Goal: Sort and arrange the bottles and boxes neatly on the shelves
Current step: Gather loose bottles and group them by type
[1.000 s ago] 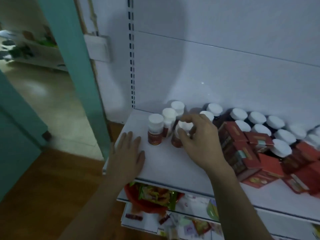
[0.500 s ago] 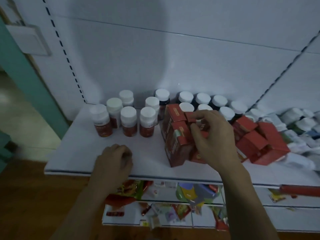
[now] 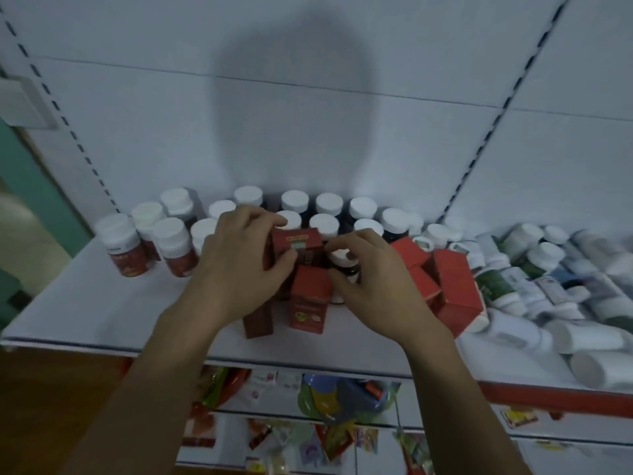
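**A:** Where's the box being sorted?

**B:** The red box [image 3: 296, 243] stands upright in the middle of the shelf [image 3: 102, 320]. The left hand [image 3: 239, 269] grips it, fingers curled over its top and far side, thumb on the near face.

**A:** And the other hand?

**B:** The right hand [image 3: 370, 279] is just right of that box. Its thumb and curled fingers pinch a small dark bottle [image 3: 342, 260] near its white cap. Bottle and box are touching or nearly so; I can't tell which.

**A:** So how to do this well?

**B:** I'd judge the bottle should come out from among the boxes first. Lift it straight up, because a second box [image 3: 310, 303] stands just in front of the red box and would tip if nudged. Hold the red box steady meanwhile.

**A:** Where should the bottle go?

**B:** Probably behind the red box, with the row of white-capped bottles [image 3: 329, 204]. The heap of boxes [image 3: 452, 286] to its right leans loosely, so keep the wrist clear of it.
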`<act>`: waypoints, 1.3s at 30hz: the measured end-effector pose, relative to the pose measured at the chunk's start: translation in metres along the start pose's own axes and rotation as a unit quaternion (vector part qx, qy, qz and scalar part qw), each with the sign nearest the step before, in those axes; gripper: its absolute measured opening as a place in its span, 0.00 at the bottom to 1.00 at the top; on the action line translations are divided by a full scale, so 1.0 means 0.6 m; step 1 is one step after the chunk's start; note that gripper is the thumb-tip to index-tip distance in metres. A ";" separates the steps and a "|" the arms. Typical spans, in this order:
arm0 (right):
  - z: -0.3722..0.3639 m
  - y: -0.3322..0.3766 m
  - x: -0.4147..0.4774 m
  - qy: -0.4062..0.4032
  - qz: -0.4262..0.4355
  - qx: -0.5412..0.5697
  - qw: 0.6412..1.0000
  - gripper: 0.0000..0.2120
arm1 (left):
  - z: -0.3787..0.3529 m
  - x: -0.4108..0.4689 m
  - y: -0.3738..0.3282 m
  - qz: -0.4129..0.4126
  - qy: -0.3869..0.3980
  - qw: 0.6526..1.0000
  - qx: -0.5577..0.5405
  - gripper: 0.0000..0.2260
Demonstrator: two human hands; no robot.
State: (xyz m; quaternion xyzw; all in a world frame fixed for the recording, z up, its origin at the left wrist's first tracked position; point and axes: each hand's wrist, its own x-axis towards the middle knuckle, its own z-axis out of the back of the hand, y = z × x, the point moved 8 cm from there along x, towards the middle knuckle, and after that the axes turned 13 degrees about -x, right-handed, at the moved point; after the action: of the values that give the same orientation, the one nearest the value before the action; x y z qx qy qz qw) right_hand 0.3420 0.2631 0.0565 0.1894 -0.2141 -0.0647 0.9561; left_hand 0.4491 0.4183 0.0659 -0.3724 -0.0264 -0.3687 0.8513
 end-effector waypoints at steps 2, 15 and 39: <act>0.033 -0.039 -0.008 -0.011 -0.025 -0.030 0.999 0.13 | -0.028 0.037 -0.016 0.018 0.099 0.992 0.074 0.27; 0.118 -0.290 -0.108 -0.065 -0.179 0.000 0.982 0.12 | -0.226 0.161 -0.168 -0.069 0.286 0.944 0.148 0.31; 0.280 -0.703 -0.243 0.031 -0.303 -0.197 0.932 0.21 | -0.498 0.189 -0.412 -0.024 0.340 0.926 0.160 0.26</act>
State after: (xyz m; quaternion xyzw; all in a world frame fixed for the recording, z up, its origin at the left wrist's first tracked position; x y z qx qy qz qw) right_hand 0.1197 -0.1512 -0.0234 0.0548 -0.1000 -0.3863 0.9153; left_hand 0.3032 0.0427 0.0387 -0.0828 0.1968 -0.4843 0.8484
